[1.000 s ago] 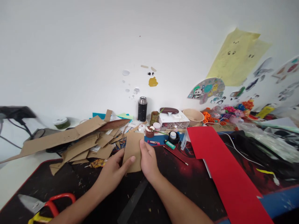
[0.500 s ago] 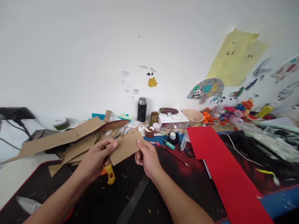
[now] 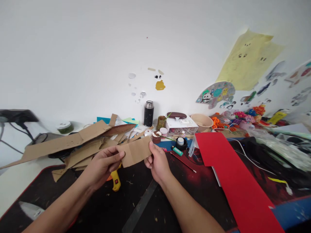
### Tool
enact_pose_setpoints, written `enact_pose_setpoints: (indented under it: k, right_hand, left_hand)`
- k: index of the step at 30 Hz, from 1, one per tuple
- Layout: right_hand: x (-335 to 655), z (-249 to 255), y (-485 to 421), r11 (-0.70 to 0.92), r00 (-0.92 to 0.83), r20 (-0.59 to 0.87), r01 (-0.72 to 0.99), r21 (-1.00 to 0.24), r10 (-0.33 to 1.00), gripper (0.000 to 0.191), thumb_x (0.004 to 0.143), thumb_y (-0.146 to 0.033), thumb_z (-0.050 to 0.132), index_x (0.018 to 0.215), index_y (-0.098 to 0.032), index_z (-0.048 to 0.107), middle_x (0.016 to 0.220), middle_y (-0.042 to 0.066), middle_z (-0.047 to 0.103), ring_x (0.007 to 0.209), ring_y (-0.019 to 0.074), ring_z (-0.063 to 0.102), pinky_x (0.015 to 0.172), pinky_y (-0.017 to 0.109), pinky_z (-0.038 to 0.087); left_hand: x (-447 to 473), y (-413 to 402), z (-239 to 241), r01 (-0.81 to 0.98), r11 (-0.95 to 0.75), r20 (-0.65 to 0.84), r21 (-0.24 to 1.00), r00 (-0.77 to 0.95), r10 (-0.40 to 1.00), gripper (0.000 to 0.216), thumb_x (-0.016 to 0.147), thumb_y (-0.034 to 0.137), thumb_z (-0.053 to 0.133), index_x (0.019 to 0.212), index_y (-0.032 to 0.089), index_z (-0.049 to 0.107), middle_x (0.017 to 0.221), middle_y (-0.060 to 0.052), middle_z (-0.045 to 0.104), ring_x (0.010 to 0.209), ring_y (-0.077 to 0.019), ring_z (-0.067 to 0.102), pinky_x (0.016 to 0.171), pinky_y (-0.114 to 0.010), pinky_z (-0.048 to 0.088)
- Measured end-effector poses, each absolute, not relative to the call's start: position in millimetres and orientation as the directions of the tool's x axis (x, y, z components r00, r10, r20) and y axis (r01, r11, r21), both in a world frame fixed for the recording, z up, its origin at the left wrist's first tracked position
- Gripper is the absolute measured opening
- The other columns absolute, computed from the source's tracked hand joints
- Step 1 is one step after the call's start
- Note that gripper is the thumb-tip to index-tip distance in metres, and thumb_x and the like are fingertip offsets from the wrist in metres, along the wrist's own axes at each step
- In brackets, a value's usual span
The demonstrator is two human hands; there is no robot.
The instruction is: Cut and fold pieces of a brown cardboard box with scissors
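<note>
Between my hands, raised above the dark mat, is a small rectangular piece of brown cardboard (image 3: 136,152) with a faint crease across it. My left hand (image 3: 105,164) pinches its left end, thumb on the near face. At the right end, my right hand (image 3: 158,161) grips it between thumb and curled fingers. Beneath and beside my left hand lies a yellow-handled tool (image 3: 116,182), partly covered by the hand. A long translucent ruler-like strip (image 3: 141,207) rests on the mat below my right wrist.
Cardboard scraps (image 3: 82,145) are heaped at the back left. A large red sheet (image 3: 233,174) lies on the right. Behind my hands stand a black thermos (image 3: 148,114) and a white box (image 3: 181,126). A pencil-like stick (image 3: 183,162) and a pointed grey object (image 3: 30,210) lie on the mat.
The cardboard piece has turned to lie more level and moved slightly right with both hands; a crease now shows across it. The view has shifted slightly.
</note>
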State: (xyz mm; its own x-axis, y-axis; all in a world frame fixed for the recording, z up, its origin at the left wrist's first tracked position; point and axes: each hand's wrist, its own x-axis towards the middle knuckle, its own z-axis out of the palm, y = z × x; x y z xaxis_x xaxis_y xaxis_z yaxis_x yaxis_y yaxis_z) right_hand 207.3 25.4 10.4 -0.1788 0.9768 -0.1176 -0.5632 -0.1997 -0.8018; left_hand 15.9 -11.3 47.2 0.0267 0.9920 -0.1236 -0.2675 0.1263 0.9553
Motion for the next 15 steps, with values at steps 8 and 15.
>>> enact_pose_setpoints:
  k: [8,15]
  right_hand:
    - [205.5,11.2,16.9,-0.378,-0.356,-0.173,-0.660,-0.649,0.918,0.060,0.077,-0.065,0.088,0.069,-0.023,0.046,0.039,-0.014,0.031,0.034,0.0045,0.024,0.038,0.020,0.019]
    - [207.6,17.3,17.4,-0.568,-0.554,-0.209,-0.625,-0.535,0.806,0.053,0.098,-0.055,0.072,0.064,-0.022,0.047,0.033,-0.013,0.029,0.030,0.0060,0.017,0.036,0.021,0.014]
  left_hand:
    - [24.3,-13.6,39.7,-0.394,0.167,-0.145,0.904,0.084,0.986,0.043,0.061,0.047,0.100,0.076,0.015,0.076,0.043,0.011,0.037,0.044,-0.0032,0.017,0.047,-0.019,0.018]
    - [27.6,-15.4,40.3,-0.327,0.139,-0.103,0.935,0.126,0.987,0.041,0.071,0.049,0.095,0.079,0.014,0.076,0.050,0.006,0.048,0.047,-0.0045,0.031,0.050,-0.018,0.027]
